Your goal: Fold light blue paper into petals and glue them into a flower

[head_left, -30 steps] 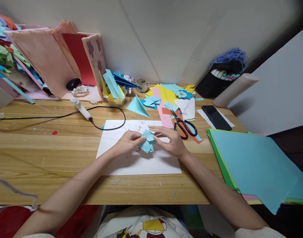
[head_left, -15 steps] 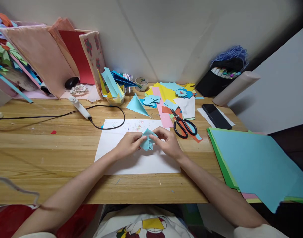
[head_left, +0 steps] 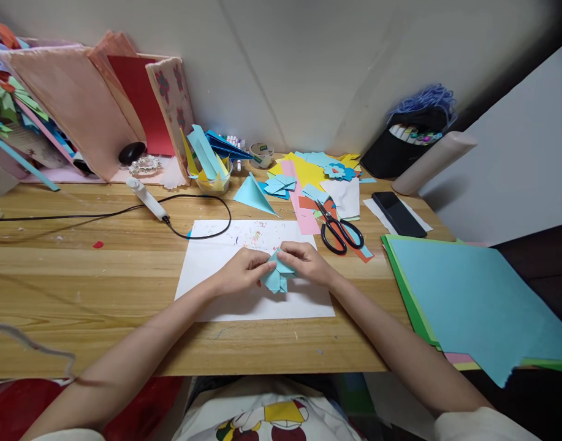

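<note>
Light-blue folded paper piece (head_left: 277, 274) pinched between both hands on the white paper sheet (head_left: 225, 294).
Left hand (head_left: 241, 272) and right hand (head_left: 306, 262) grip it with closed fingers; keep creases pressed flat against the sheet. Beyond the sheet: black-handled scissors (head_left: 339, 232), wooden tabletop (head_left: 78, 275).

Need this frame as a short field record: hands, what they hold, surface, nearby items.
left hand: left hand pinches the folded light-blue paper piece
right hand: right hand pinches the same piece from the other side
surface: white paper sheet on the wooden desk
nearby right: black-handled scissors, black phone, stack of coloured paper sheets
nearby left: white corded tool
</note>
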Demonstrator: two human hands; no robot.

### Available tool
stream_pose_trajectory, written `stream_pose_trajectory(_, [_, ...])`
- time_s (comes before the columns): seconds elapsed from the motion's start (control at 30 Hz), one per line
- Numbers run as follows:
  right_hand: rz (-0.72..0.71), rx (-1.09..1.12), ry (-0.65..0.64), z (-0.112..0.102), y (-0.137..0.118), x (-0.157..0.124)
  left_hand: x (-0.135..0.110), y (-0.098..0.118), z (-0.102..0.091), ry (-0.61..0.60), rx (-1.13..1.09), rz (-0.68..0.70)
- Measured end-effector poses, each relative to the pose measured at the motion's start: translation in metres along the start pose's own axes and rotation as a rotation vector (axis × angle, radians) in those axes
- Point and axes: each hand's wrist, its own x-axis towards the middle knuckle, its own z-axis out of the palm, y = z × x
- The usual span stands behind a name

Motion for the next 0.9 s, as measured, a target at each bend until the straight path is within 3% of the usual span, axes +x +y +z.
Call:
stream_pose_trajectory(0.07, [0.006, -0.01, -0.043, 0.001, 0.001, 0.001, 0.0, 0.0, 0.002, -0.014, 0.002, 0.002])
stream_pose_trajectory(0.27, [0.01, -0.176, 0.019, -0.001, 0.001, 0.002, 0.001, 0.0, 0.002, 0.049, 0.054, 0.024])
stream_pose_trajectory(0.43, [0.145, 0.034, -0.195, -0.008, -0.001, 0.0, 0.003, -0.002, 0.0, 0.097, 0.068, 0.029])
stream_pose_trajectory(0.63, [0.209, 0.17, -0.085, -0.001, 0.001, 0.001, 0.004, -0.002, -0.001, 0.107, -0.063, -0.022])
stream_pose_trajectory(0.8, [0.246, 0.292, -0.227, -0.013, 0.0, 0.002, 0.004, -0.002, -0.004, 0.084, -0.134, -0.016])
stream_pose_trajectory(0.9, [0.244, 0.293, -0.225, -0.016, 0.0, 0.001, 0.003, -0.004, -0.006, 0.089, -0.143, -0.026])
